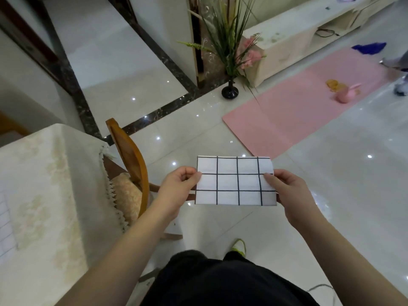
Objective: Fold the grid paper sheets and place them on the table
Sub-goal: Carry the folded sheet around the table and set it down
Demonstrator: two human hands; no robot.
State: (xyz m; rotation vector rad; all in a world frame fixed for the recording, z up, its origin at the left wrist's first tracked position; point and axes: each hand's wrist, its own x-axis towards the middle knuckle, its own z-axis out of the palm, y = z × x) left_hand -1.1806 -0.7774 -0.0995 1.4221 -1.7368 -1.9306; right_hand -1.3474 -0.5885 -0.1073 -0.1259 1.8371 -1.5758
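A folded white grid paper sheet [235, 181] with black lines hangs in the air above the floor, held flat in front of me. My left hand [176, 191] pinches its left edge between thumb and fingers. My right hand [289, 193] pinches its right edge the same way. The table [44, 184], covered with a cream patterned cloth, is at the left. Another grid sheet [6, 226] lies on the table at the far left edge of the view, only partly visible.
A wooden chair [130, 168] with a cushion is tucked against the table's right side. A pink mat [298, 113] lies on the glossy tile floor ahead, with a pink cup [345, 97] on it. A black vase of plants [230, 89] stands beyond.
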